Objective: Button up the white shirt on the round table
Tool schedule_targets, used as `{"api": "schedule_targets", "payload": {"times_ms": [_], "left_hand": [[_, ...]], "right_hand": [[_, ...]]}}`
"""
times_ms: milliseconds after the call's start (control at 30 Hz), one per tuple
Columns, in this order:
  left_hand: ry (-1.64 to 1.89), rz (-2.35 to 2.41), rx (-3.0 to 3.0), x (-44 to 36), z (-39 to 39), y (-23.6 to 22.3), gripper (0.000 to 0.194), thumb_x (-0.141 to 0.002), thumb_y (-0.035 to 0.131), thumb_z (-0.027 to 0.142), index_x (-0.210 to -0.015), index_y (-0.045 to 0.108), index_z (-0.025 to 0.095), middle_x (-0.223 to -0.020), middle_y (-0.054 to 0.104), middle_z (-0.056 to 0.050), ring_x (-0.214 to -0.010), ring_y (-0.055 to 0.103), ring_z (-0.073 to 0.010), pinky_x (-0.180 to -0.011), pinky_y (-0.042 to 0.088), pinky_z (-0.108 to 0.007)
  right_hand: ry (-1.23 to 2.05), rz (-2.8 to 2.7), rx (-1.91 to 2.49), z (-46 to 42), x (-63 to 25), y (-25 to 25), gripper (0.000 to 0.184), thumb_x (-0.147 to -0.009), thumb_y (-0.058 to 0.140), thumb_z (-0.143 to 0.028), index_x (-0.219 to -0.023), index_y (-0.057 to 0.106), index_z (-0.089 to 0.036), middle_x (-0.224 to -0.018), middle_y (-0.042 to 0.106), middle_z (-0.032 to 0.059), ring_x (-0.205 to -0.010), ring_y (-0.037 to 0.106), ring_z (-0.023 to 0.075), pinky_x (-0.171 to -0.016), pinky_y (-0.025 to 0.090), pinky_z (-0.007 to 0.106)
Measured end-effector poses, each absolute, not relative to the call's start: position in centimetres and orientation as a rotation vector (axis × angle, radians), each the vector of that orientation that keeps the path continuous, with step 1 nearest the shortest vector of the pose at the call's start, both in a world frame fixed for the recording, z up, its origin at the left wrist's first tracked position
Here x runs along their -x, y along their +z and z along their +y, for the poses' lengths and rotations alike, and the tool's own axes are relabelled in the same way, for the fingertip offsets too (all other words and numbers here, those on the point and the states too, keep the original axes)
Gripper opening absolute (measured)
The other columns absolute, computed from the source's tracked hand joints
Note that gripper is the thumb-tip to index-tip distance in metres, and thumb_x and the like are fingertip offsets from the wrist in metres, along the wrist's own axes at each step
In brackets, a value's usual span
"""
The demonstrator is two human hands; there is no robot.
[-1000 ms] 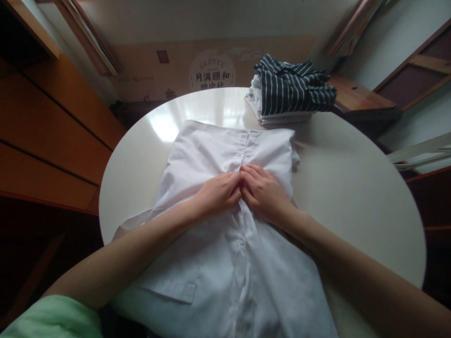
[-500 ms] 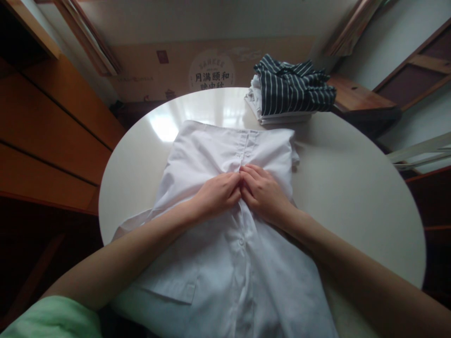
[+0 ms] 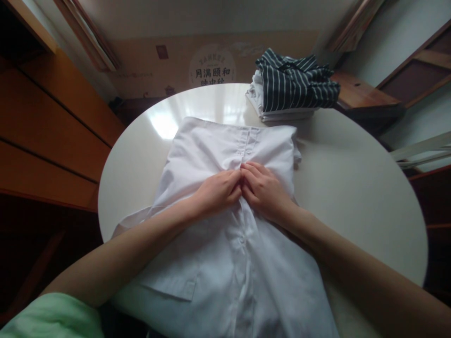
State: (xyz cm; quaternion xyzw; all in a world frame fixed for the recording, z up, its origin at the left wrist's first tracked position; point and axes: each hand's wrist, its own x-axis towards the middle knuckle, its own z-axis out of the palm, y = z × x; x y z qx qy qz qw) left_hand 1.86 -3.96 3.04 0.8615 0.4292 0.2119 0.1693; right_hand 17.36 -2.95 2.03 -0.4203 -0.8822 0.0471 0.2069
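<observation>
A white button-up shirt lies flat on the round white table, its buttoned front strip running down the middle. My left hand and my right hand meet at the strip near the shirt's middle. Both have their fingers curled and pinched on the fabric at the strip. A button shows just below the hands. A chest pocket is at the lower left of the shirt.
A pile of folded clothes topped by a dark striped garment sits at the table's far right edge. Wooden cabinets stand to the left, a cardboard box with printed characters behind the table, wooden furniture to the right.
The hands stay pinched at the same spot on the strip. The view has shifted slightly, so everything sits a little higher in the picture.
</observation>
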Motion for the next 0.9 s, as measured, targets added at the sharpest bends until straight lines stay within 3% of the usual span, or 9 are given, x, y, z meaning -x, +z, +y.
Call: {"api": "schedule_targets", "payload": {"times_ms": [900], "left_hand": [[0.598,1.213,-2.439,-1.86,-3.91,3.04,0.011,-0.079,0.037,0.017,-0.084,0.046,0.016,-0.084,0.057,-0.004,-0.076,0.052,-0.0144,-0.075,0.045,-0.029]], "right_hand": [[0.146,-2.448,1.146,-2.91,-17.34,2.01,0.032,-0.081,0.039,-0.019,-0.107,0.055,-0.012,-0.114,0.055,0.0135,-0.112,0.043,0.0254,-0.092,0.037,0.043]]}}
